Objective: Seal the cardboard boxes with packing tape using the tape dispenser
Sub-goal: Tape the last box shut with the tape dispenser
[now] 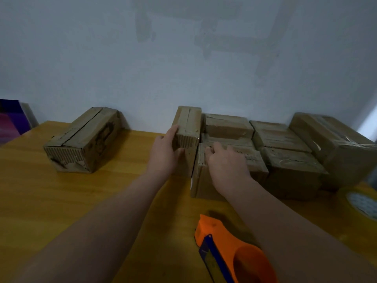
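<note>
My left hand grips the near end of a narrow taped cardboard box that stands against a group of boxes at the wall. My right hand rests with curled fingers on the top front edge of a lower box beside it. The orange and blue tape dispenser lies on the wooden table near me, under my right forearm, and neither hand touches it. A separate long box with an open seam along its top lies alone at the left.
Several more taped boxes are packed together at the back right, the largest one at the far right. A roll of tape sits at the right edge. A purple object leans at the far left. The wall rises directly behind the boxes.
</note>
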